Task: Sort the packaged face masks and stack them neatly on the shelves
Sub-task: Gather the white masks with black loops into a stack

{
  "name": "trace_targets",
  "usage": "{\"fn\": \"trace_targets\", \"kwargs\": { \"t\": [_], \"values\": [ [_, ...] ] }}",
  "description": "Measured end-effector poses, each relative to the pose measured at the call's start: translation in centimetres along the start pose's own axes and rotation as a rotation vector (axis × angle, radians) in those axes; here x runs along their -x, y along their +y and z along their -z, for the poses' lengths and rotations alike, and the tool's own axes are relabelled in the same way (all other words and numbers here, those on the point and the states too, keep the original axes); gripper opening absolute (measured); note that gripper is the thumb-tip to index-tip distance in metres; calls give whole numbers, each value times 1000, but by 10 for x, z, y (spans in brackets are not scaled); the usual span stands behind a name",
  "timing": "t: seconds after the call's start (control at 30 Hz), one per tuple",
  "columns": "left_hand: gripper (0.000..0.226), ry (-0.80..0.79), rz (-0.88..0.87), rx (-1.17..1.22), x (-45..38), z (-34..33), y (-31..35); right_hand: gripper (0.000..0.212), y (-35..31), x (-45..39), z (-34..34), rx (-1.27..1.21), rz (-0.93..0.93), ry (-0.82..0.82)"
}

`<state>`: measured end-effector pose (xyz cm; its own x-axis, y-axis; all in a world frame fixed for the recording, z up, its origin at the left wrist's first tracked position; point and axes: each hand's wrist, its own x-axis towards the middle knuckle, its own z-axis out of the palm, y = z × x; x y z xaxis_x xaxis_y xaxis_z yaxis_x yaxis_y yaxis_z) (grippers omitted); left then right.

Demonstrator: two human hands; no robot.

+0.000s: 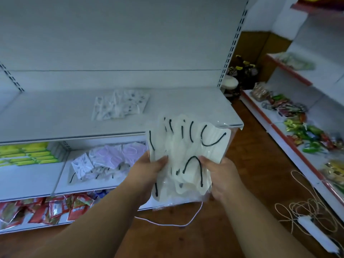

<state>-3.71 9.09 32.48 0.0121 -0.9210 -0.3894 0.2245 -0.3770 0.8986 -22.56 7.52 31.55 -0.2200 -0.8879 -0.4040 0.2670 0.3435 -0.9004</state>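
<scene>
— Both arms come up from 6 o'clock. What've you got?

— Mask packs [183, 159], fanned bunch, clear wrap, white w/ black ear loops. Left hand [147, 175] grips the bunch's left edge, thumb on front, fingers curled behind. Right hand [218, 177] grips the right edge, same way. Bunch sits centre, just in front of the top shelf [55, 116] edge.

— Other packs?

— Patterned packs [121, 104] on that top shelf at 12, overlapping, well apart from my hands. Loose pile [104, 161] on the mid shelf at 9, some lilac, some w/ black loops.

— Anything else?

— Yellow boxes [28, 153] far at 9, red sachets [46, 209] at 8, white cord [167, 222] on the floor at 6.
</scene>
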Motion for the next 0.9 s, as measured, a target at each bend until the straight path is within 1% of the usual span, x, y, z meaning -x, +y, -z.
{"fn": "trace_targets", "kwargs": {
  "t": [0.1,0.17,0.27,0.3,0.33,0.43,0.47,0.53,0.63,0.7,0.73,0.77,0.83,0.87,0.9],
  "values": [
    [16,14,-10,-26,-37,-21,18,15,-25,-40,0,35,23,42],
    [14,66,-19,-37,-66,-35,33,12,-43,-71,-2,98,50,49],
    [14,116,-71,-13,-111,-57,56,10,-71,-119,-9,199,101,19],
    [13,151,-108,-55,-126,-63,64,12,-80,-136,-13,232,109,5],
    [18,199,-137,-129,-141,-70,72,13,-89,-154,-16,267,110,1],
    [62,328,-115,-320,-181,-92,88,7,-113,-203,-21,410,161,20],
    [69,350,-119,-357,-193,-98,91,5,-119,-219,-21,478,190,18],
    [71,380,-148,-496,-217,-110,94,9,-131,-248,-17,627,246,-1],
    [63,409,-160,-841,-244,-123,95,16,-140,-279,-12,906,328,-48],
    [56,427,-139,-1012,-253,-129,93,14,-140,-293,-12,1040,367,-77],
    [56,440,-124,-1089,-256,-130,91,11,-138,-298,-13,1105,387,-74],
    [61,454,-107,-1151,-259,-131,87,12,-136,-301,-13,1168,409,-61],
    [84,512,-85,-1250,-261,-133,81,32,-132,-302,-14,1252,454,-9],
    [94,562,-105,-1304,-259,-134,79,43,-132,-301,-13,1275,483,25],
    [98,603,-152,-1362,-257,-135,78,50,-132,-299,-12,1302,529,61]
  ]
}}
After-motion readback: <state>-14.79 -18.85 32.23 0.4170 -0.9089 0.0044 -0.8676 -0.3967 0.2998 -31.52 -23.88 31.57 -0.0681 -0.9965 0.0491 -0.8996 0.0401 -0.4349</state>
